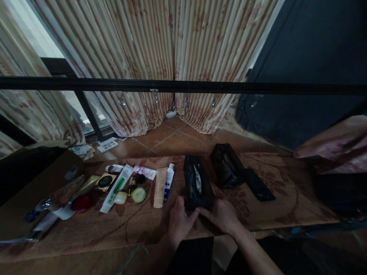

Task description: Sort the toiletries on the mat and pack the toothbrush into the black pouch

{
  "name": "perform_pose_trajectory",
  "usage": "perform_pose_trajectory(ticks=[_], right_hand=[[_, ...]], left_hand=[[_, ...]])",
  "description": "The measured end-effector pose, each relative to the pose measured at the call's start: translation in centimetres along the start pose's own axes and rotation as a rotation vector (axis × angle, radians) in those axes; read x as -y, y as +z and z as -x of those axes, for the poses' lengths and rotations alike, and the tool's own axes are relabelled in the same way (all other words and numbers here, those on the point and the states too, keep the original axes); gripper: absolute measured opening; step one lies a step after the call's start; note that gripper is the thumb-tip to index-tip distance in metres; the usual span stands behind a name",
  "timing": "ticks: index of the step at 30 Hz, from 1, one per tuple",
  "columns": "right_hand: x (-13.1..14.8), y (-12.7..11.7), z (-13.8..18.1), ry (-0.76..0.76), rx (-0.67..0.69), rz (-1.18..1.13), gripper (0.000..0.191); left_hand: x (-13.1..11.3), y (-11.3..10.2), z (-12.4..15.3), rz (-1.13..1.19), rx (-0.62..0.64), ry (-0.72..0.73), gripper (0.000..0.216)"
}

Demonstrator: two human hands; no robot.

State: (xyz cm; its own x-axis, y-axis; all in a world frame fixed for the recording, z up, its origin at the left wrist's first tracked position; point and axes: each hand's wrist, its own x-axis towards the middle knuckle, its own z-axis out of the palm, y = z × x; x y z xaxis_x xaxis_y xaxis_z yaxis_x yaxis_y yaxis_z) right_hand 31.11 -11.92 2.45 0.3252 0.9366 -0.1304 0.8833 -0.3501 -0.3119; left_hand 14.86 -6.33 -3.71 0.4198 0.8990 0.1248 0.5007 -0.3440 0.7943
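Observation:
A black zippered pouch [189, 172] lies lengthwise on the brown patterned cloth [137, 229], a pale label-like patch showing along its top. My left hand [180, 220] grips its near left corner, and my right hand [223, 214] grips the near right corner. Both thumbs point inward and almost meet at the pouch's near end; the fingertips are partly hidden. Just left of the pouch lie a beige tube [159, 189] and a white-and-blue tube [170, 176]. To its right sits a second dark pouch [226, 166], beside a flat black case [259, 185].
Farther left are a white-and-green tube [117, 189], a round green-lidded jar [139, 194], a red round container [82, 203] and several other cosmetics. An open cardboard box [54, 179] stands at far left. A black rail [166, 84] crosses before curtains [137, 49].

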Motion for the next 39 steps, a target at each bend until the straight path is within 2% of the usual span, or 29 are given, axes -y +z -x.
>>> perform_pose_trajectory(ticks=[11,16,25,29,39], right_hand=[[-0.3,2.0,-0.5,-0.042,-0.132,0.103,0.067],[-0.1,1.7,-0.3,-0.046,-0.167,0.110,0.066],[-0.3,1.9,-0.4,-0.049,-0.172,0.132,0.068],[-0.4,2.0,-0.6,-0.096,-0.152,0.103,0.066],[-0.4,1.9,-0.7,-0.077,-0.115,0.089,0.067]], left_hand=[[0.5,0.5,-0.3,-0.028,0.013,0.012,0.021],[0.5,0.4,-0.3,-0.044,0.022,0.000,0.019],[0.0,0.1,-0.2,-0.033,0.026,-0.018,0.032],[0.0,0.1,-0.2,-0.050,-0.006,-0.008,0.029],[0.2,0.2,-0.3,-0.099,-0.051,0.083,0.022]])
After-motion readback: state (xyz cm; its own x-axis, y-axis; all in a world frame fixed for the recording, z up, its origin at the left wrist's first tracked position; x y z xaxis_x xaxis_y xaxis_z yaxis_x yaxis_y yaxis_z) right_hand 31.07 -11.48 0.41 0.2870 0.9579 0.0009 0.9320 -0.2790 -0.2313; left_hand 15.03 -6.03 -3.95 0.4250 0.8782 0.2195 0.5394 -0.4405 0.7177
